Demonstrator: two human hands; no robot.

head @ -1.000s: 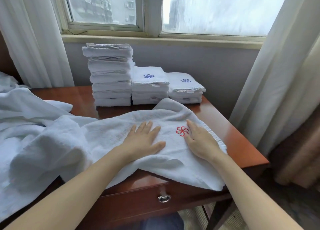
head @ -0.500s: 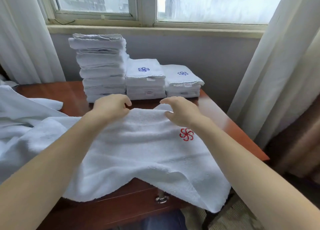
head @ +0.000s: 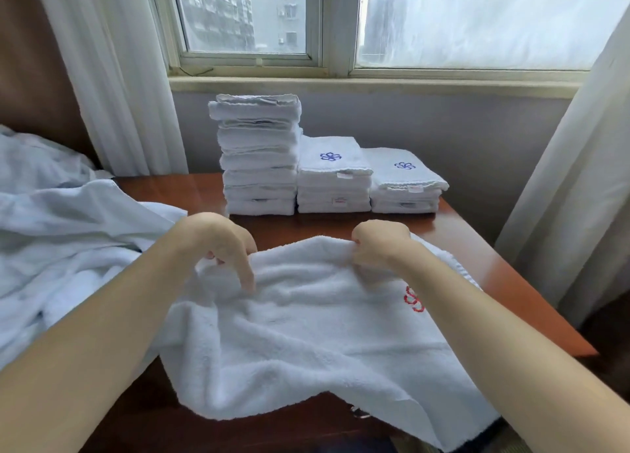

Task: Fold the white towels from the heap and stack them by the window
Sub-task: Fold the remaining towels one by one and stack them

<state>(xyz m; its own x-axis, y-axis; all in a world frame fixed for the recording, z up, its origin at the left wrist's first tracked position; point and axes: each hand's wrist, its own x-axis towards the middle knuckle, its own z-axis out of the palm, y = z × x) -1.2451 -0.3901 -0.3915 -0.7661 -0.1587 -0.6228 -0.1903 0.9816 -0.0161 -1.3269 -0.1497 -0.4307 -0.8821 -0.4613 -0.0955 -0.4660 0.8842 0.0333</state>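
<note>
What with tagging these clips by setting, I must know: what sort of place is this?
Probably a hotel room: stacks of folded white towels with embroidered logos, a wooden desk under a curtained window, and a heap of linen at the left.

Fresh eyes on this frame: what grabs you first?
The left hand and right hand gripping the far edge of a white towel spread over the wooden table, front and centre. Behind them, three stacks of folded towels stand under the window, tallest on the left; the unfolded heap fills the left side.
</note>
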